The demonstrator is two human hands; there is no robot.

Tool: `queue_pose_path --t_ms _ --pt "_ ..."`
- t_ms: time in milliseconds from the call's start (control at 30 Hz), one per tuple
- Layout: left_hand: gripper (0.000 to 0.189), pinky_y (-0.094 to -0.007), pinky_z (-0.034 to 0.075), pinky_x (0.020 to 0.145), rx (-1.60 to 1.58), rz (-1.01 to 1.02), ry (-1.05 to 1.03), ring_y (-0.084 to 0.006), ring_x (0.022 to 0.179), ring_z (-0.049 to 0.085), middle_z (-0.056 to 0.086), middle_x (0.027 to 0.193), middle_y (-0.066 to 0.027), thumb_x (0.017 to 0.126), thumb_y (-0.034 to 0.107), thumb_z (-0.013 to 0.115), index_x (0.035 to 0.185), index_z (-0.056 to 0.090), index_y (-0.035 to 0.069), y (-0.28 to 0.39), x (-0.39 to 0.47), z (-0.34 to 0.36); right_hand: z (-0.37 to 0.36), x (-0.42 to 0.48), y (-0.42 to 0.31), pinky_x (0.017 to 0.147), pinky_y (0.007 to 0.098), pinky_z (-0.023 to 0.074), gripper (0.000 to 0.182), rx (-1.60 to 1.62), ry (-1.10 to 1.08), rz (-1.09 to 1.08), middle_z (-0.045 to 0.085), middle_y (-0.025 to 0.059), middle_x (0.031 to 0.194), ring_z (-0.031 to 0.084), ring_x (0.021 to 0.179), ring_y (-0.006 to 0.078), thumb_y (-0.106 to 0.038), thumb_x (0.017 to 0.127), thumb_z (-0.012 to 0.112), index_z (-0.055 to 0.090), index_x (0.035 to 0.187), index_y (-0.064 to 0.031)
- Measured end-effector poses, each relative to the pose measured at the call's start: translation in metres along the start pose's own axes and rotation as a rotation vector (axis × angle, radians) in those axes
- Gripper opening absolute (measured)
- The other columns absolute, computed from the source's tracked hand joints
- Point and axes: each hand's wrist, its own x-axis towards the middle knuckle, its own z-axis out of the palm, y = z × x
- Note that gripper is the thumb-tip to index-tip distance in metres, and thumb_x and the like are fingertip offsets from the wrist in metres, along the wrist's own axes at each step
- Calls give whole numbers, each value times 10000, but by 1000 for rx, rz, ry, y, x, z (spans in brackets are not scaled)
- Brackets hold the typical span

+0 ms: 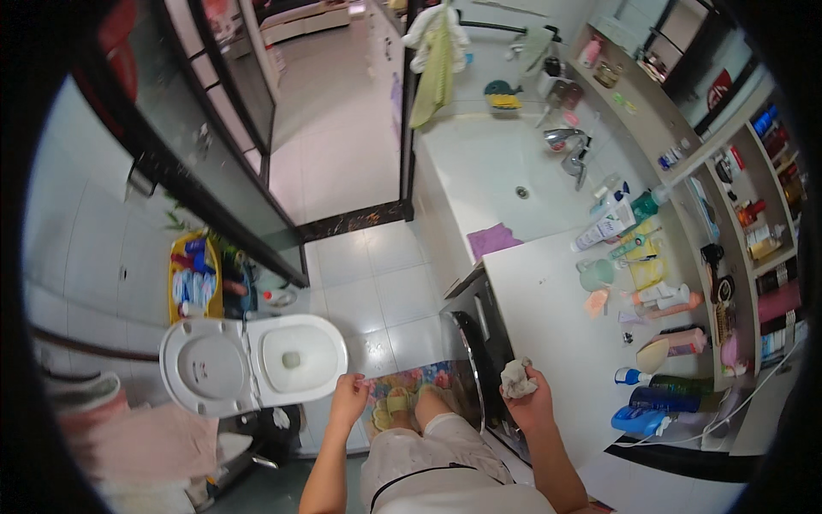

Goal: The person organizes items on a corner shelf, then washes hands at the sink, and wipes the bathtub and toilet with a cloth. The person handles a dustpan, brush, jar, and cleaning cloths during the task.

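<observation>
My right hand (536, 406) grips a crumpled greyish-white cloth (517, 379) over the front edge of the white countertop (546, 315). My left hand (348, 399) is beside the front rim of the white toilet (341, 350), fingers drawn together. A small pinkish bit shows at its fingertips; whether that is a held thing or a fingertip is unclear. The toilet's seat and lid (209, 366) are raised, and a little water stands in the bowl.
A washbasin (488, 167) with a chrome faucet (565, 138) adjoins the counter, a purple cloth (493, 241) on its edge. Bottles and tubes line the counter's back. Below it stands a washing machine (472, 360). A yellow basket (217, 289) sits behind the toilet, near a glass door (192, 154).
</observation>
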Motion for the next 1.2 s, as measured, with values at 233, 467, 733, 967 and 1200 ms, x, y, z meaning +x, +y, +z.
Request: queue_pose_path --t_ms 233,467,733,967,1200 --pt "245 -318 518 726 61 151 -89 -263 816 616 568 1038 -170 820 113 636 1035 611 -1 63 72 14 29 51 -37 848 384 487 226 206 -63 -62 606 75 1057 590 993 236 -172 891 537 542 1086 -58" --pt "247 -346 513 704 162 258 -250 -260 764 625 560 1043 -182 834 127 622 1040 609 -9 117 166 27 65 108 -57 929 396 457 244 315 -99 -26 595 107 1106 578 1047 253 -129 867 580 531 1084 -30" --pt "270 -381 486 842 355 709 -480 -345 962 579 575 1082 -181 809 112 623 1059 603 10 208 347 71 125 234 -77 808 375 517 229 474 62 -250 614 86 1017 604 949 223 -165 882 579 556 1065 -30" --pt "269 -409 439 901 269 844 -799 -357 1038 545 580 1108 -177 828 137 587 1071 600 21 334 452 134 185 329 -111 865 343 476 249 525 251 -468 580 77 1067 569 991 200 -178 903 562 546 1119 -54" --pt "344 -403 409 967 191 899 -1075 -340 1148 498 541 1203 -189 876 210 551 1148 553 -1 433 503 291 191 381 -127 652 293 464 103 626 466 -574 609 22 879 582 773 159 -177 913 537 566 969 -96"
